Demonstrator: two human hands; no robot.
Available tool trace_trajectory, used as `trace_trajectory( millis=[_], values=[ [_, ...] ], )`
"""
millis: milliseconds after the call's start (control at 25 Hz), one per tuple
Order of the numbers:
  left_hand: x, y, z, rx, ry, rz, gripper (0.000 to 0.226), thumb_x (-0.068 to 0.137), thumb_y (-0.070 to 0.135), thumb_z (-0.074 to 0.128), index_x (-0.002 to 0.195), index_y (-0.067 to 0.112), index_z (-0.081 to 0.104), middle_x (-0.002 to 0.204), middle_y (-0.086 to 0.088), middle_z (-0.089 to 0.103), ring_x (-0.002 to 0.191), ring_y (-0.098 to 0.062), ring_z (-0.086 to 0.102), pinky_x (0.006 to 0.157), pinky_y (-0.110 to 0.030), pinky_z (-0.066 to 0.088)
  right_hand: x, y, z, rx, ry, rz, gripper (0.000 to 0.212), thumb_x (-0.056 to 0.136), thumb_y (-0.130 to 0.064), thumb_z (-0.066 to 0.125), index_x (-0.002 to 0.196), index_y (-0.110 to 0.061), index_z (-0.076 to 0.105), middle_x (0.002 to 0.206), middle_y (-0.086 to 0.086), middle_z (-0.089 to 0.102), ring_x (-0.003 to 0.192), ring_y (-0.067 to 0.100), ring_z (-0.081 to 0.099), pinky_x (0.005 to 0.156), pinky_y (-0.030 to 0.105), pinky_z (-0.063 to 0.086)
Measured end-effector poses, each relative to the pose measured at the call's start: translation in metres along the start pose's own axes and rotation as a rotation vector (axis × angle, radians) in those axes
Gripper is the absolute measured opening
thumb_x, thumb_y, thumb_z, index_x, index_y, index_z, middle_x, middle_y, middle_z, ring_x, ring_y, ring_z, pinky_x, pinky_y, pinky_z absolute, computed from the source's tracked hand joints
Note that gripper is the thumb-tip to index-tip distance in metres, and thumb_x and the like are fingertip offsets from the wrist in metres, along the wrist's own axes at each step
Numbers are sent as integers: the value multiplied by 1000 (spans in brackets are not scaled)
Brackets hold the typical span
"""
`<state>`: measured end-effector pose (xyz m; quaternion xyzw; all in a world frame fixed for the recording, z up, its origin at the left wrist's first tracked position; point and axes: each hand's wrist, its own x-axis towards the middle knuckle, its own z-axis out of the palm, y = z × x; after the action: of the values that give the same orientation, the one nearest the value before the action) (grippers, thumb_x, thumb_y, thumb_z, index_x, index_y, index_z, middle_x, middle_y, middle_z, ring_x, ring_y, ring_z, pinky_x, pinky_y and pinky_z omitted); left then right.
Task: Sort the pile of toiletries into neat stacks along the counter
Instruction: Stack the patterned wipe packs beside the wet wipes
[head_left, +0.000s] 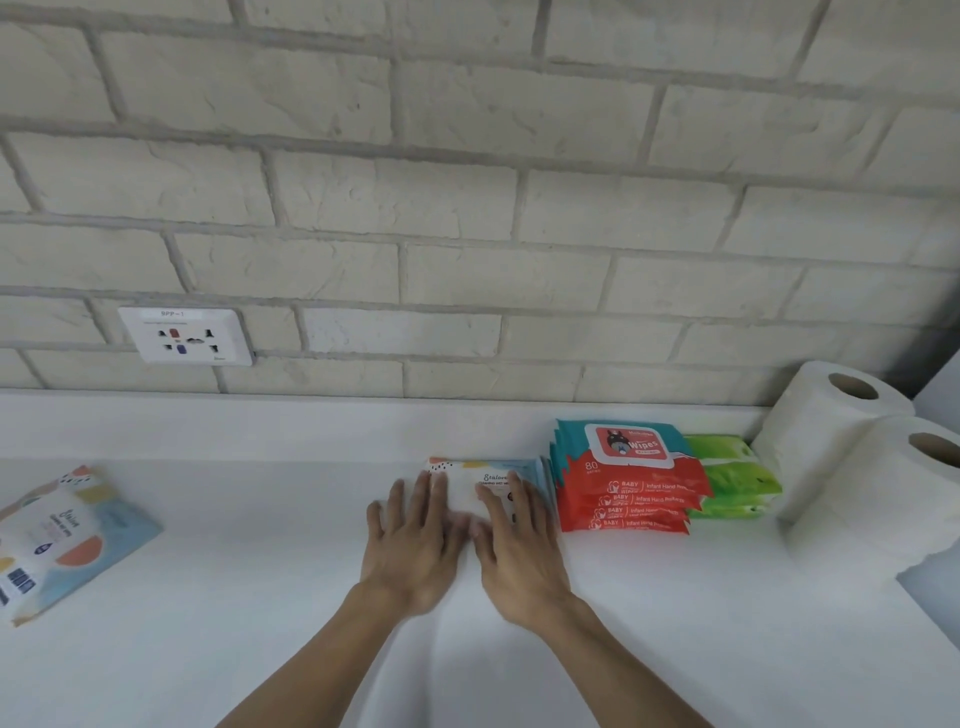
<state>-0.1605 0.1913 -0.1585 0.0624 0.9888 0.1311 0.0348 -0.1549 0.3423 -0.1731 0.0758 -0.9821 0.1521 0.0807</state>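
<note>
While left hand (415, 540), right hand (519, 551) lie flat on pack (462, 483), seemingly "Stalove" | red stack (628, 483): "Wipes"

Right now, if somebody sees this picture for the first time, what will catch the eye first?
The left hand and right hand press flat on a pastel wipes pack at the middle of the white counter. To its right stands a bright red-and-teal stack of baby wipes, then green packs and two toilet rolls. A loose pastel pack lies alone at the far left.

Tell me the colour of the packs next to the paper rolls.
Green packs, clearest in head view.
</note>
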Motion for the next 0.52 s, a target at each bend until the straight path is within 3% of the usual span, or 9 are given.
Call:
trace_trajectory(
  millis=[320, 520],
  values=[
    [0, -6, 4, -42, 29, 18, 66, 96, 56, 9, 151, 26, -11, 161, 5, -11, 148, -24, -12, 119, -46, -2, 1, 1, -1, 11, -28, 0, 54, 98, -51, 20, 147, -30, 27, 160, 8, 14, 149, 28, 8, 121, 39, 6],
    [-6, -23, -1, -257, 127, 90, 62, 98, 48, 20, 152, 26, 1, 161, 7, 3, 148, -14, -2, 121, -33, 3, 1, -10, -19, 9, -91, 44, 49, 101, -38, 33, 149, -33, 25, 162, 8, 5, 150, 27, -1, 123, 39, 1]
  ],
)
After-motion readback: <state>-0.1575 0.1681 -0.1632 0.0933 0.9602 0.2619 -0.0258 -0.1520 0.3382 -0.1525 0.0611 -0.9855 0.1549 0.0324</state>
